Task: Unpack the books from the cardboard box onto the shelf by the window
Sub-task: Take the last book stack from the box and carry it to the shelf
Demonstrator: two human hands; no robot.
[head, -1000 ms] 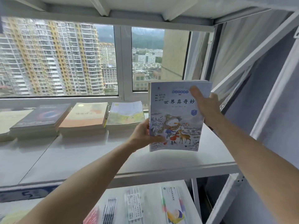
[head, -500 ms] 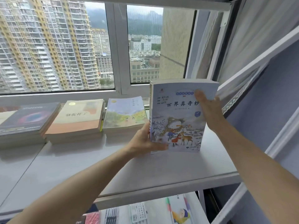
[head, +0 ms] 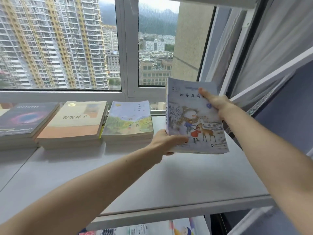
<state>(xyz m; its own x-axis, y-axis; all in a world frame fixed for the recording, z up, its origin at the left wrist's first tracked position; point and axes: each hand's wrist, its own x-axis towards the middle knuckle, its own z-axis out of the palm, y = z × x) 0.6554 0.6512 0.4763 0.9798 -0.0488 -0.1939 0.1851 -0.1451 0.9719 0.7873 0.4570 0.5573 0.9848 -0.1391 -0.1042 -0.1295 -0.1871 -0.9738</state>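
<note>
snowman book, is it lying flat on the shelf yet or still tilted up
Tilted. The snowman book leans with its top edge raised toward the window, held by the left hand and right hand.

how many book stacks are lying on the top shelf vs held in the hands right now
Stacks lying flat on the top shelf: 3 in clear view: dark cover, beige and orange cover, meadow cover
Stacks held up by left hand and right hand: 1, snowman cover
Total: 4

Pale-blue snowman-cover book stack (head: 194, 119) tilted above the white shelf (head: 169, 180), right of three flat piles
</note>
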